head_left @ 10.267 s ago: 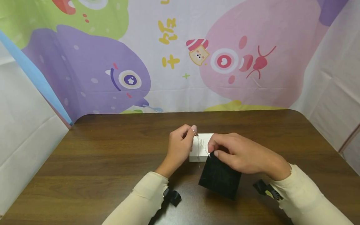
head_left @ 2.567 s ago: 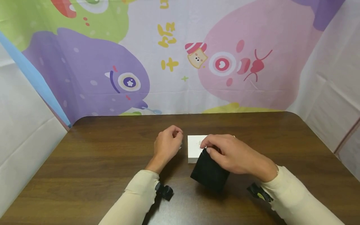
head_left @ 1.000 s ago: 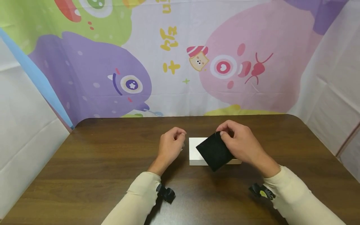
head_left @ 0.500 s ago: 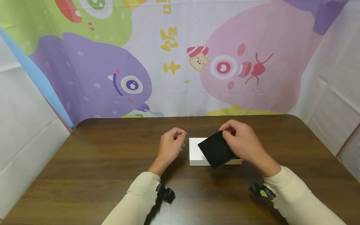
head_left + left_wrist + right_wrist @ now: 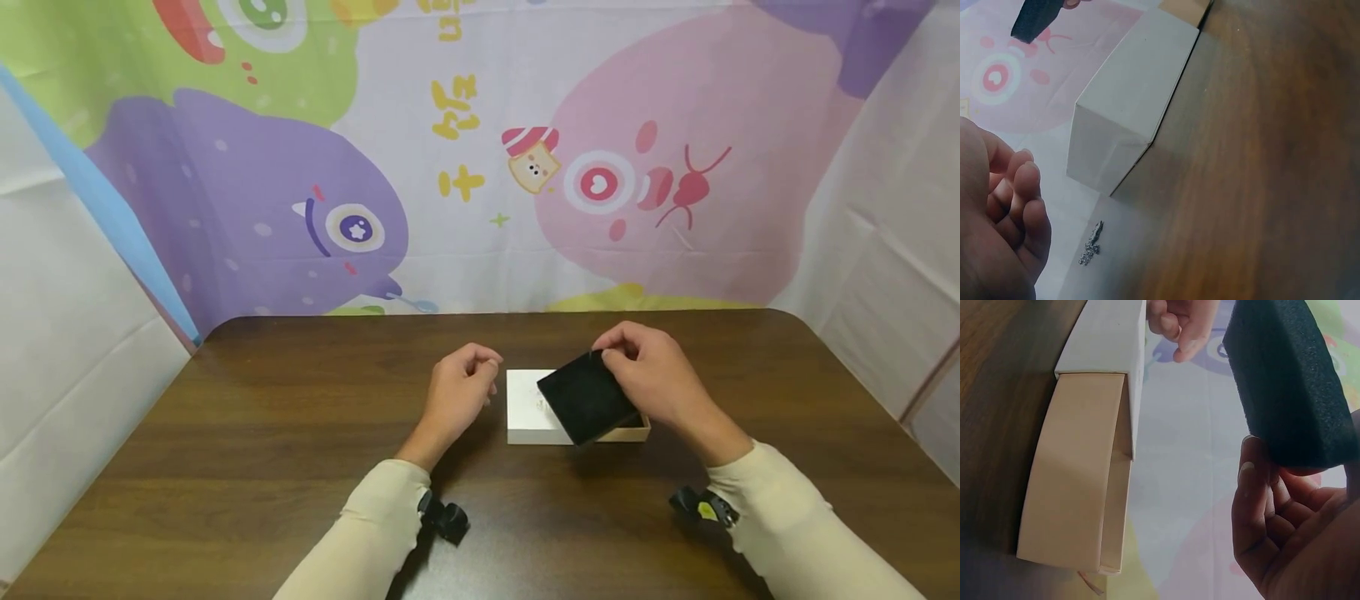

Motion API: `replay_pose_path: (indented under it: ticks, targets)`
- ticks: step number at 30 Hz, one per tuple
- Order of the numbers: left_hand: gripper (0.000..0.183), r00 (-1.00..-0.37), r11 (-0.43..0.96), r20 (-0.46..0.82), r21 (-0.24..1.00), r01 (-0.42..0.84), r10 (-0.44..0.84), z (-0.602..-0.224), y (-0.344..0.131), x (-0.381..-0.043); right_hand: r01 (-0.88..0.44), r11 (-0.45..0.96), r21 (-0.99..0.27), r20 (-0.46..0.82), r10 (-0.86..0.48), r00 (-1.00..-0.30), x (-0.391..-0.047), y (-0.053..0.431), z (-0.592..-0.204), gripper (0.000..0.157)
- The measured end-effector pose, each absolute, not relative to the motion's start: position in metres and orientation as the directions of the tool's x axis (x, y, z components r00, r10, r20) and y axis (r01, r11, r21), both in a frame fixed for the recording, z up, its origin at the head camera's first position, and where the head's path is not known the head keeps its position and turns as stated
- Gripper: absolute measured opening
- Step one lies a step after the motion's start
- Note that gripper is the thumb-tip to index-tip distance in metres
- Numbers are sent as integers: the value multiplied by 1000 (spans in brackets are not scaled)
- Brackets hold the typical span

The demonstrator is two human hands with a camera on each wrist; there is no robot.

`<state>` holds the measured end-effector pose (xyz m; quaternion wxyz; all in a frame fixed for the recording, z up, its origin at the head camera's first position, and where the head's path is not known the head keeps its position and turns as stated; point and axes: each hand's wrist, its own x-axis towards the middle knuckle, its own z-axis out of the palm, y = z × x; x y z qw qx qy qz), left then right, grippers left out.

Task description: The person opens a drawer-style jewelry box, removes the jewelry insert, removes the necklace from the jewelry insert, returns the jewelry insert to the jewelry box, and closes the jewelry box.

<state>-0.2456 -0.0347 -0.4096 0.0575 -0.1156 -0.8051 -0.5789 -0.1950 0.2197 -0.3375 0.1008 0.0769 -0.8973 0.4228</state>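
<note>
My right hand [image 5: 663, 383] pinches a black foam insert [image 5: 585, 400] at one corner, holding it tilted above a white sliding box [image 5: 527, 407]. The box's tan drawer [image 5: 1069, 475] sticks out of the right end of the sleeve, and the foam partly hides it in the head view. In the right wrist view the foam looks thick, with fingertips at its lower end. Left of the box, my left hand [image 5: 457, 392] hovers with loosely curled fingers and nothing in them. Close by, a bunched silver chain [image 5: 1090, 247] lies on the table, seen in the left wrist view.
A brown wooden table [image 5: 300, 417] bears the box near its far middle. Behind it hangs a cartoon cloth [image 5: 480, 258], with pale side panels at both edges. A thin ribbon [image 5: 1092, 584] trails from the drawer's end.
Ten seconds ago the left hand held the silver chain dangling beside the foam; now that hand is empty. The right hand has carried the foam up and rightward over the drawer.
</note>
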Motion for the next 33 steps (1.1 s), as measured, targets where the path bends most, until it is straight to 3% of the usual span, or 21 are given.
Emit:
replay_pose_path:
  ticks: [33]
  targets:
    - [15, -955, 318, 253, 902, 290, 154, -410, -35, -244, -176, 656, -734, 245, 15, -969, -201, 237, -337, 17]
